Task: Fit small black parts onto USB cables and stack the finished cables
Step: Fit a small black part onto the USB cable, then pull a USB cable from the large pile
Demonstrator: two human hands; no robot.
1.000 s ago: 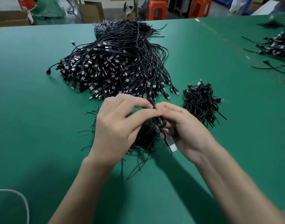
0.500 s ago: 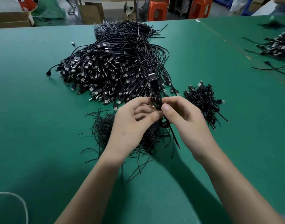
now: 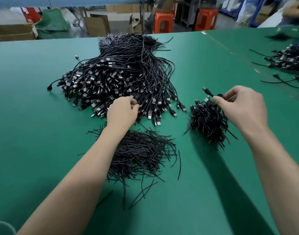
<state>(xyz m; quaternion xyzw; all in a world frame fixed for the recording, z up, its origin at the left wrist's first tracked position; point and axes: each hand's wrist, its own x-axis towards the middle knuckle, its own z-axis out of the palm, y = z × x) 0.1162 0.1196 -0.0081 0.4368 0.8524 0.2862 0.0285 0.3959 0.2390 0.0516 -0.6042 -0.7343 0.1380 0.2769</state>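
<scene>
A big heap of loose black USB cables (image 3: 121, 77) lies mid-table. My left hand (image 3: 123, 112) is at its near edge, fingers curled and pinching a cable there. A loose pile of thin black ties (image 3: 142, 153) sits in front of it, under my left forearm. To the right is a small stack of coiled finished cables (image 3: 208, 121). My right hand (image 3: 242, 107) hovers over that stack and pinches a coiled cable (image 3: 211, 95), its plug pointing up and left.
The green table (image 3: 35, 133) reaches a far edge with cardboard boxes (image 3: 97, 24) and orange stools (image 3: 163, 22) beyond. More black cables (image 3: 287, 63) lie at the far right, near another person. A pale rounded object (image 3: 1, 228) shows at the bottom left.
My hands were together over the ties, working one cable. They have split: the right carried the coiled cable to the small stack, the left reached forward into the big heap.
</scene>
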